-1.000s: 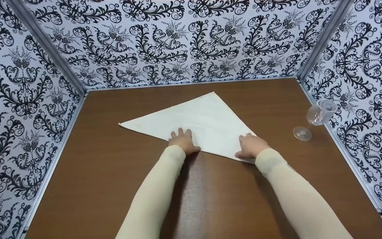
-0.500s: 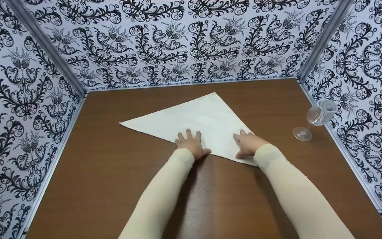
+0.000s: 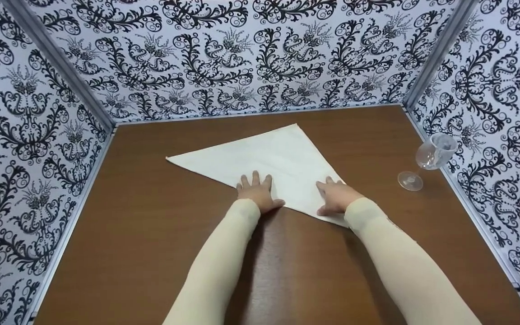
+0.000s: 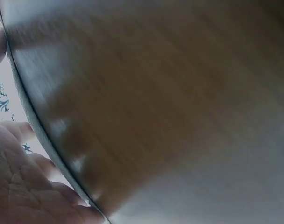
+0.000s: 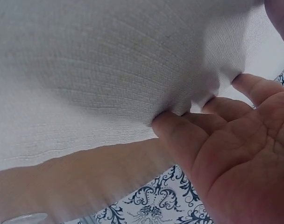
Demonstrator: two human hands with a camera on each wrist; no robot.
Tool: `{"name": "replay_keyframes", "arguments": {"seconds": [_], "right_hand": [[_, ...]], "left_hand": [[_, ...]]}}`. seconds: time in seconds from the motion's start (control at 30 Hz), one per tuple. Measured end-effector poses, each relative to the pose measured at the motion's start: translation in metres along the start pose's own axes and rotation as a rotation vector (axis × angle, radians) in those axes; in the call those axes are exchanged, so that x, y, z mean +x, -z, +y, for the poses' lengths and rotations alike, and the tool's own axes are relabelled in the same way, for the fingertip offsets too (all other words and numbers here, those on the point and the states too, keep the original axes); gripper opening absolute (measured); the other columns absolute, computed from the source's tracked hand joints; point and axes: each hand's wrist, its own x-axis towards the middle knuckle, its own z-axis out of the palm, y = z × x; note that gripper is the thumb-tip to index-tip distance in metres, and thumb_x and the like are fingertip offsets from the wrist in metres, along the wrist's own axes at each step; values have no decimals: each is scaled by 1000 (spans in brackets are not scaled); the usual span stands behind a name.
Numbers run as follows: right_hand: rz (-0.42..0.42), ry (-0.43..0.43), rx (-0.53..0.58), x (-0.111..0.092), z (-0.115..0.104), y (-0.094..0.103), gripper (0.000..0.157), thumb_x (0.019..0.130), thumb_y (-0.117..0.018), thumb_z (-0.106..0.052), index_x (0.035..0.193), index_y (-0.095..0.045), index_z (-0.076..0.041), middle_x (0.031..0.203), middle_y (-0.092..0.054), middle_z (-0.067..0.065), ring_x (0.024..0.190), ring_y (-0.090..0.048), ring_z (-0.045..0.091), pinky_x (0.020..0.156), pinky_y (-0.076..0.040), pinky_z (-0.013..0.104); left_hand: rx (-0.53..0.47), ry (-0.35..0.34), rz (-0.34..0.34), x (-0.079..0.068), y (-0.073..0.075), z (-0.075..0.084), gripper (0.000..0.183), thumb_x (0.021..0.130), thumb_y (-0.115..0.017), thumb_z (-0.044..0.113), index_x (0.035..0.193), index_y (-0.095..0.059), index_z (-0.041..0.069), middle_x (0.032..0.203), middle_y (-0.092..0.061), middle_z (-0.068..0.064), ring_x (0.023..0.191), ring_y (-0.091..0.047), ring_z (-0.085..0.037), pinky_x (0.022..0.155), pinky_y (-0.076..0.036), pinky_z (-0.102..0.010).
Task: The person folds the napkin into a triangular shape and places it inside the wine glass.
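A white cloth napkin, shaped as a triangle, lies flat on the brown table in the head view. My left hand rests on its near edge with fingers spread over the fabric and thumb out to the right. Near the right corner, my right hand presses on the cloth. In the right wrist view the fingertips touch the weave, which shows small creases around them. The left wrist view has the left palm beside the napkin's edge, its fingers partly hidden by the cloth.
A clear stemmed glass stands at the right side of the wooden table, near the wall. Patterned black-and-white walls enclose the table at the back and both sides.
The napkin has turned slightly clockwise, its left corner moving away from me and its top corner a little right. My left hand has slid right; the right hand has barely shifted.
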Motion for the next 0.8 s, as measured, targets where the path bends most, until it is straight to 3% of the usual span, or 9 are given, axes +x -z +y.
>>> {"name": "replay_keyframes", "arguments": {"seconds": [0.3, 0.6, 0.8], "right_hand": [[27, 7, -32, -5, -4, -1, 92, 96, -77, -41, 165, -29, -2, 170, -17, 35, 153, -25, 60, 125, -25, 66], [47, 56, -72, -6, -3, -2, 91, 96, -77, -39, 163, -30, 2, 167, -21, 38, 154, -27, 57, 126, -26, 64], [46, 29, -48, -5, -6, -3, 92, 97, -75, -41, 164, -30, 2, 168, -20, 36, 154, -25, 58, 126, -25, 64]], "left_hand": [[26, -14, -8, 7, 3, 0, 98, 94, -59, 75, 170, -17, 30, 178, -1, -18, 161, 1, -53, 129, -12, -66], [73, 24, 51, -11, 7, 27, 94, 96, -63, 67, 165, -35, 9, 172, -24, -26, 155, -26, -56, 125, -30, -63], [72, 30, 63, -12, 4, 28, 103, 92, -64, 73, 166, -32, 9, 171, -26, -25, 154, -28, -55, 125, -32, -60]]}}
